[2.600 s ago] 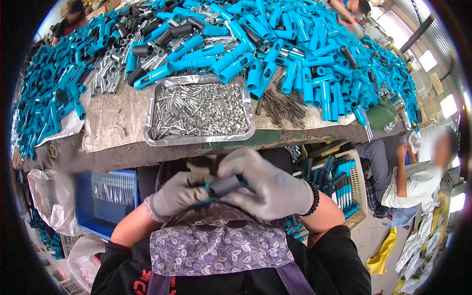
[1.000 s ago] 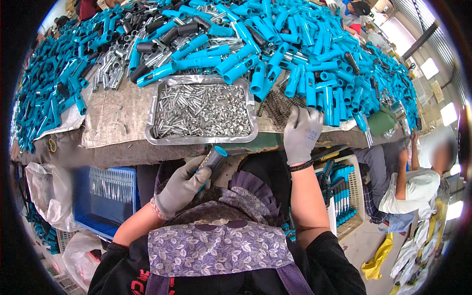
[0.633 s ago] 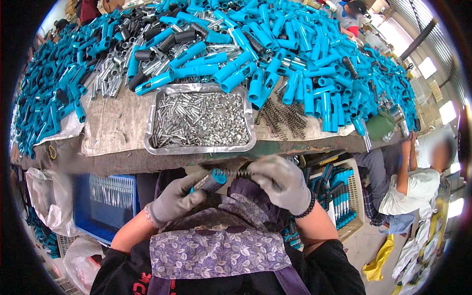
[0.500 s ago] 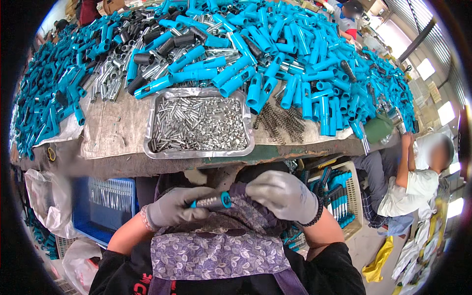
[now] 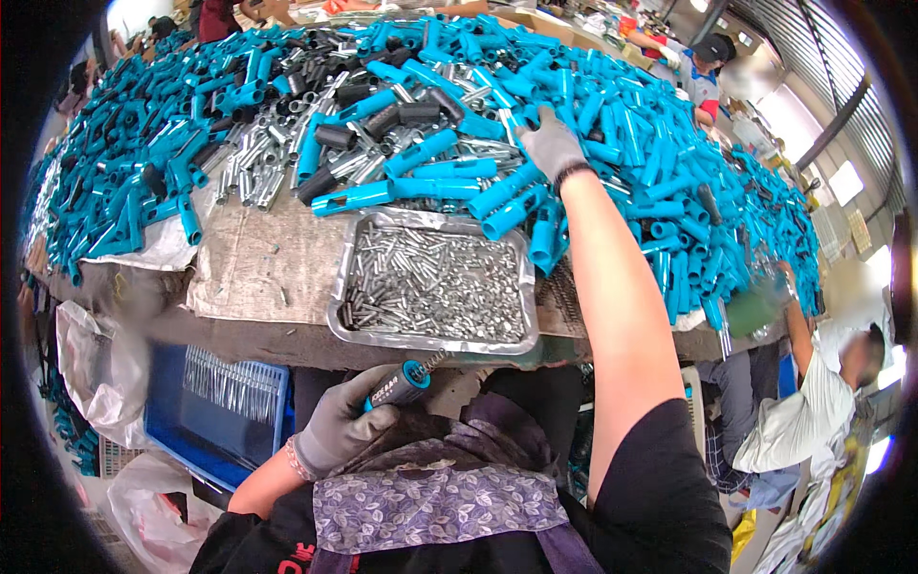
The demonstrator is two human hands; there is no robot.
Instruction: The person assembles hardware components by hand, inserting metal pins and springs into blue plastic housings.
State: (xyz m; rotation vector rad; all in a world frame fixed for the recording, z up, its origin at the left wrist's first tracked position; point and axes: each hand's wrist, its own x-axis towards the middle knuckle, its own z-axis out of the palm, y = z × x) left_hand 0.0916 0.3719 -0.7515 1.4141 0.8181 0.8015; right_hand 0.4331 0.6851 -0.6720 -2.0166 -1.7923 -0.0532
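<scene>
My left hand (image 5: 342, 421), in a grey glove, is closed around a black and blue handle (image 5: 400, 385) above my lap. A thin coiled spring (image 5: 432, 362) sticks out of its upper end. My right hand (image 5: 555, 145), also gloved, reaches far over the table into the heap of blue plastic tubes (image 5: 497, 187). Its visible fingers are apart among the tubes; nothing can be seen held in them. Silvery metal tubes (image 5: 260, 177) and black sleeves (image 5: 419, 113) lie in the heap left of that hand.
A metal tray (image 5: 337, 320) of small pins and bits stands at the table's near edge, dark springs (image 5: 562, 292) beside it. Below left is a blue crate (image 5: 196, 430) with metal rods. A co-worker (image 5: 798, 402) sits at the right; another person (image 5: 703, 77) stands beyond the heap.
My right hand has left the space near the handle and stretched forward onto the heap. The left hand has tilted the handle upward, and a spring now shows at its end. The view has shifted.
</scene>
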